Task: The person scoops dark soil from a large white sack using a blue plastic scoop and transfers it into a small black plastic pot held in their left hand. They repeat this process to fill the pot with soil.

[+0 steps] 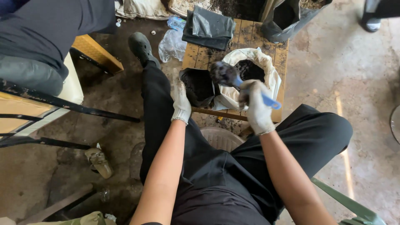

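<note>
Your right hand [255,104], in a dirty white glove, is closed around the blue handle of a scoop [233,79] whose bowl is heaped with dark soil. It sits just over the gap between the 2 containers. Your left hand [181,100], gloved too, pinches the near left rim of a small black bag [199,85], holding its mouth open on the low wooden table [280,54].

That bag is thin and floppy, so judge it as something that sags once weighted; the rim is the place to grip it. Soil is loose and spills easily off a tilted scoop.

Right of it, a white sack [266,66] with its top rolled down holds more dark soil. Farther back lie folded black bags [210,26] and 1 open dark bag [287,18].
</note>
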